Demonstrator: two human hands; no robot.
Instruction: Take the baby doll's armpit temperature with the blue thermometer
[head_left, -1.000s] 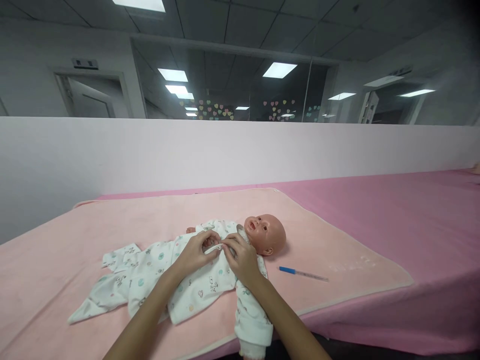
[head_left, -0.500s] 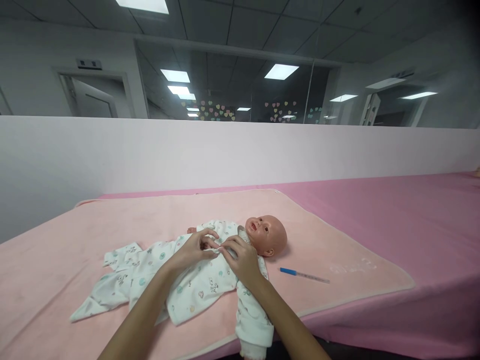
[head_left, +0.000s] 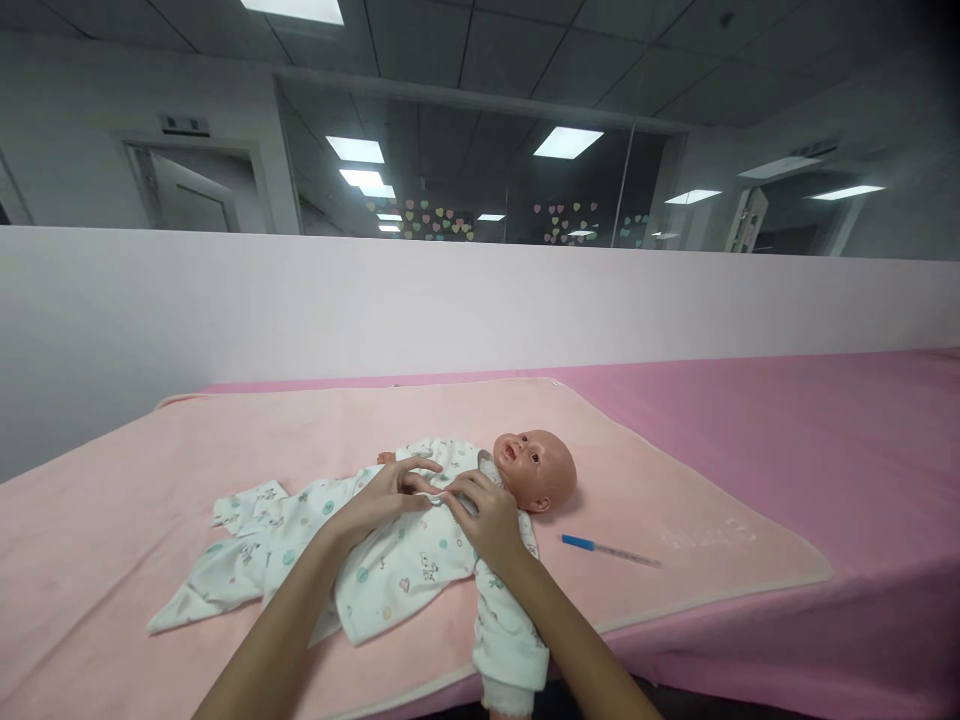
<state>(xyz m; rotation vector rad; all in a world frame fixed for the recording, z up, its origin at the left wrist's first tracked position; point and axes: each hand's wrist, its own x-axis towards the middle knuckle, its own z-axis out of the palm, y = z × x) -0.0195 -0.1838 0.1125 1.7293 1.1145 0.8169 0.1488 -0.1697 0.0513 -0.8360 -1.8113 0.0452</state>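
Note:
A baby doll (head_left: 541,469) lies on its back on a light pink blanket (head_left: 675,500), head to the right. It wears a white patterned romper (head_left: 390,570). My left hand (head_left: 382,495) and my right hand (head_left: 487,515) meet on the doll's chest, just below its chin. The fingertips of both hands pinch the front edges of the romper at the chest. One sleeve of the romper hangs over the table's front edge.
A thermometer with a blue cap (head_left: 609,548) lies on the blanket right of the doll. The darker pink table cover (head_left: 825,430) stretches far right. A low white partition wall (head_left: 480,300) runs behind the table.
My hands stay on the doll's chest; the fingers have shifted slightly along the romper's front. The view has drifted a little to the left.

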